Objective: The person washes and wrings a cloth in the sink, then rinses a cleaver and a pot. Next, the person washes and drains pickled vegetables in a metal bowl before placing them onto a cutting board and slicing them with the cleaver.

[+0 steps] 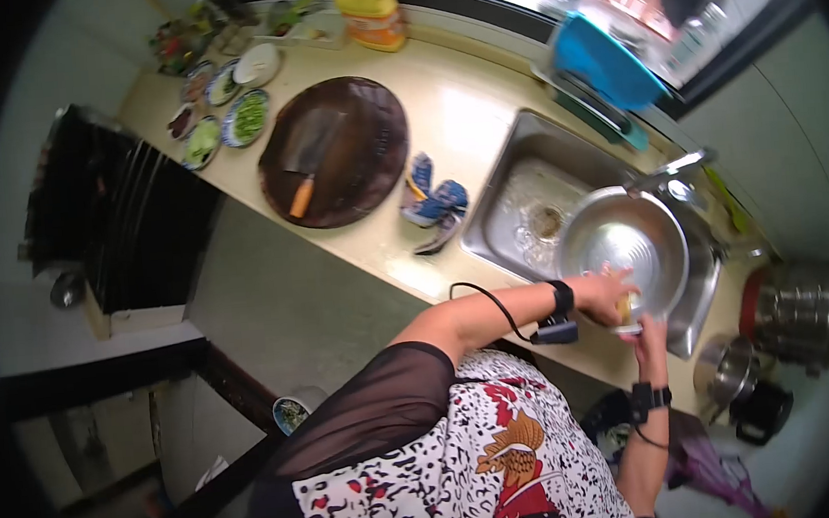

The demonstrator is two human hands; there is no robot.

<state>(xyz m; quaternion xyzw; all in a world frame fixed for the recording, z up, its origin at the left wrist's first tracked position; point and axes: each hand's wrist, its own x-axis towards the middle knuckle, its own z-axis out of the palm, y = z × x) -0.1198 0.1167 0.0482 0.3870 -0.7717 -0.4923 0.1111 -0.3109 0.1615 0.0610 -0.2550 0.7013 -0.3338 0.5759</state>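
My left hand [604, 295] is over the near side of a large metal basin [639, 236], its fingers closed around something small and yellowish that I cannot make out. Just beside it, my right hand [650, 334] is closed at the edge of a small pale, rounded object, mostly hidden by the hands. The basin rests over the right part of the steel sink [507, 193], under the faucet [670, 171]. Water and some brownish residue show around the drain [545, 220].
A cleaver [314, 155] lies on a round dark chopping board [374, 116], with a blue cloth [437, 205] nearby. Bowls of cut vegetables [246, 118] and a yellow jug [371, 14] stand further left. A blue basin [603, 59] is behind the sink, pots [796, 312] at right.
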